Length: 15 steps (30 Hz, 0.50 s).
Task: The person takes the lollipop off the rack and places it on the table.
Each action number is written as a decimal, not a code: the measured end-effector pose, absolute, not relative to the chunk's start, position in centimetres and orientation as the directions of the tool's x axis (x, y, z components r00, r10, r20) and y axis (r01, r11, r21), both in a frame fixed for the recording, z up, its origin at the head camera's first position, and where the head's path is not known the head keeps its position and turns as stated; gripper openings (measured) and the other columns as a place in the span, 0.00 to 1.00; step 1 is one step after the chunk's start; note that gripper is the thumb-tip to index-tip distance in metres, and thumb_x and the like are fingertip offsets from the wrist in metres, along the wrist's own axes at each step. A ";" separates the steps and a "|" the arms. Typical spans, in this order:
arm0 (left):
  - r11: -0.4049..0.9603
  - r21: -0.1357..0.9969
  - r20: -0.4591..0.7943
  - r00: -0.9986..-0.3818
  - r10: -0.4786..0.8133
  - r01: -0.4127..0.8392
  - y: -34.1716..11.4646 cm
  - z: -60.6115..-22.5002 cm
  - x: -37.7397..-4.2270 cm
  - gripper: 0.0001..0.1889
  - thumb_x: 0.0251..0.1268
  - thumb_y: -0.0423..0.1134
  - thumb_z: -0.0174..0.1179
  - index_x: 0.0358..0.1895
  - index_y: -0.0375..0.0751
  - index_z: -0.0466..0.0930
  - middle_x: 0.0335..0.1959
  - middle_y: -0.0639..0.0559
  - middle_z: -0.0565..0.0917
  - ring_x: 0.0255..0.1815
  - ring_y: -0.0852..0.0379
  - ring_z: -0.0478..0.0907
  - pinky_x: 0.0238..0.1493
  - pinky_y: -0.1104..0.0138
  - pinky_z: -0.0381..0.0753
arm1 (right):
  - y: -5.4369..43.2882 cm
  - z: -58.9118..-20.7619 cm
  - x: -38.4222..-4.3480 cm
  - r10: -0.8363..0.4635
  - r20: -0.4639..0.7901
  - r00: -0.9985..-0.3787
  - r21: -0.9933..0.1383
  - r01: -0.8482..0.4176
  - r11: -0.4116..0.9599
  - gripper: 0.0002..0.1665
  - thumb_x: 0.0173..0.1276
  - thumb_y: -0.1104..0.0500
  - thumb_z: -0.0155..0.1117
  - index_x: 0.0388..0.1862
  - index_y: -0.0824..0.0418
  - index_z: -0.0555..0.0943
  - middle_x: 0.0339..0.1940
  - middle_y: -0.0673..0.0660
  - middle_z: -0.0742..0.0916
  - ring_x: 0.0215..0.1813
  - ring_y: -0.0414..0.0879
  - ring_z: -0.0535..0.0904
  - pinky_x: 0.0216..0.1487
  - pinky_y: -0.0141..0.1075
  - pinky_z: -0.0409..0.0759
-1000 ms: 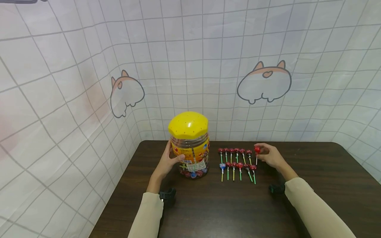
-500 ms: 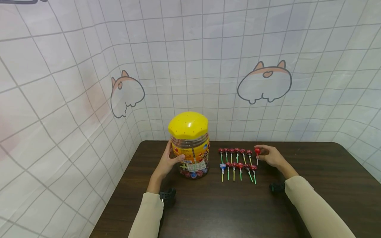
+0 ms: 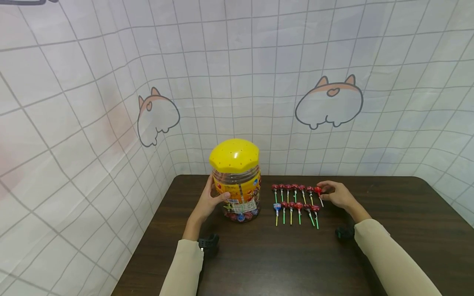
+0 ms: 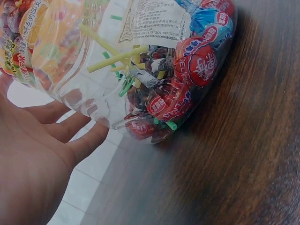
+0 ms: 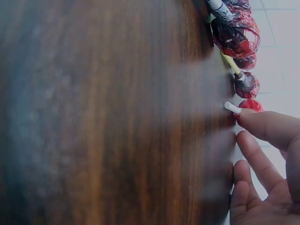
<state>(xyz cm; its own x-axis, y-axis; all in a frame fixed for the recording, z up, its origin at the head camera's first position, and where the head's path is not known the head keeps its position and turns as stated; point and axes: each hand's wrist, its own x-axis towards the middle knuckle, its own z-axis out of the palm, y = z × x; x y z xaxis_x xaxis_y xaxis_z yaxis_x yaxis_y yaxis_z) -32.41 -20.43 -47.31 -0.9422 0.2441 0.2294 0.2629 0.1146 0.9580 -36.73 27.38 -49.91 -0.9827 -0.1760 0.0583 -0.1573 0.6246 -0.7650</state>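
A clear plastic jar [image 3: 242, 195] with a yellow lid [image 3: 234, 155] stands on the table, lollipops [image 4: 164, 93] showing through its lower wall. My left hand [image 3: 208, 202] grips its left side, thumb across the front and fingers reaching behind; fingertips touch the jar in the left wrist view. At the right end of the back row, my right hand [image 3: 336, 194] pinches a bright red lollipop [image 3: 318, 190] with a white stick [image 5: 232, 108]. That lollipop slants beside its neighbour [image 3: 310, 190]. The right hand's other fingers [image 5: 255, 159] are bent loosely near the table.
Two rows of lollipops lie right of the jar, mostly dark red; a blue one [image 3: 277, 207] is leftmost in the front row. The brown table [image 3: 266, 263] meets a grid-patterned cloth [image 3: 237, 102] behind and at left.
The red lollipop in my right hand has tilted, its head shifting left toward the row and its stick's lower end swinging right. The left hand and jar have stayed put.
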 end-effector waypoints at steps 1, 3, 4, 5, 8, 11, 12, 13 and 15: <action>0.116 0.958 0.228 -0.943 0.242 0.262 -20.4 -47.3 -32.4 0.49 0.67 0.51 0.69 0.81 0.77 0.43 0.75 0.42 0.63 0.73 0.38 0.64 0.61 0.45 0.82 | 27.4 -49.9 -36.7 -0.173 0.059 -0.983 -0.765 -0.156 0.625 0.25 0.68 0.67 0.68 0.64 0.68 0.78 0.51 0.70 0.82 0.43 0.54 0.76 0.38 0.40 0.71; 0.120 0.958 0.226 -0.945 0.237 0.259 -20.4 -47.3 -32.3 0.49 0.66 0.52 0.69 0.80 0.77 0.43 0.74 0.44 0.63 0.73 0.39 0.64 0.62 0.45 0.82 | 27.4 -49.9 -36.7 -0.167 0.059 -0.984 -0.766 -0.152 0.624 0.25 0.68 0.66 0.68 0.64 0.67 0.79 0.50 0.69 0.83 0.47 0.56 0.76 0.40 0.40 0.71; 0.122 0.958 0.225 -0.945 0.236 0.259 -20.4 -47.3 -32.3 0.49 0.66 0.52 0.69 0.80 0.78 0.44 0.74 0.44 0.63 0.73 0.39 0.64 0.62 0.45 0.81 | 27.4 -49.9 -36.7 -0.167 0.059 -0.984 -0.766 -0.152 0.624 0.25 0.68 0.66 0.68 0.63 0.67 0.79 0.50 0.69 0.83 0.48 0.57 0.76 0.41 0.40 0.71; 0.122 0.958 0.225 -0.945 0.236 0.259 -20.4 -47.2 -32.3 0.49 0.65 0.53 0.69 0.80 0.78 0.44 0.74 0.44 0.63 0.73 0.39 0.64 0.62 0.45 0.81 | 27.4 -49.9 -36.7 -0.165 0.061 -0.984 -0.765 -0.152 0.626 0.24 0.69 0.65 0.68 0.63 0.67 0.79 0.49 0.69 0.83 0.49 0.58 0.76 0.41 0.40 0.71; 0.117 0.958 0.227 -0.944 0.239 0.261 -20.3 -47.2 -32.3 0.49 0.65 0.53 0.69 0.81 0.76 0.44 0.74 0.43 0.63 0.73 0.38 0.63 0.62 0.45 0.82 | 27.4 -49.9 -36.6 -0.162 0.068 -0.984 -0.758 -0.157 0.633 0.24 0.68 0.65 0.69 0.62 0.68 0.79 0.47 0.68 0.83 0.48 0.58 0.76 0.41 0.40 0.71; 0.108 0.959 0.229 -0.943 0.241 0.260 -20.3 -47.2 -32.3 0.49 0.66 0.52 0.69 0.81 0.75 0.44 0.75 0.43 0.63 0.73 0.37 0.64 0.60 0.46 0.83 | 27.3 -49.9 -36.7 -0.151 0.076 -0.986 -0.752 -0.157 0.640 0.23 0.68 0.65 0.70 0.60 0.67 0.79 0.46 0.67 0.83 0.45 0.56 0.76 0.40 0.40 0.71; 0.106 0.960 0.229 -0.943 0.241 0.260 -20.3 -47.1 -32.3 0.49 0.66 0.52 0.69 0.81 0.75 0.44 0.75 0.42 0.63 0.73 0.37 0.64 0.59 0.47 0.84 | 27.3 -49.9 -36.6 -0.149 0.078 -0.986 -0.751 -0.156 0.642 0.23 0.67 0.64 0.70 0.60 0.67 0.79 0.46 0.66 0.83 0.45 0.55 0.76 0.40 0.39 0.71; 0.104 0.960 0.228 -0.943 0.240 0.259 -20.3 -47.1 -32.3 0.49 0.66 0.52 0.69 0.81 0.75 0.43 0.75 0.43 0.63 0.73 0.38 0.64 0.59 0.47 0.84 | 27.3 -49.9 -36.6 -0.149 0.082 -0.985 -0.750 -0.159 0.642 0.23 0.67 0.64 0.70 0.60 0.67 0.79 0.45 0.66 0.83 0.45 0.54 0.76 0.40 0.39 0.71; 0.106 0.961 0.227 -0.945 0.236 0.257 -20.2 -47.1 -32.2 0.49 0.66 0.51 0.69 0.81 0.75 0.43 0.75 0.43 0.63 0.73 0.38 0.64 0.59 0.48 0.84 | 27.2 -50.0 -36.6 -0.147 0.085 -0.986 -0.751 -0.160 0.641 0.23 0.67 0.63 0.71 0.59 0.67 0.79 0.45 0.66 0.83 0.45 0.53 0.76 0.41 0.39 0.72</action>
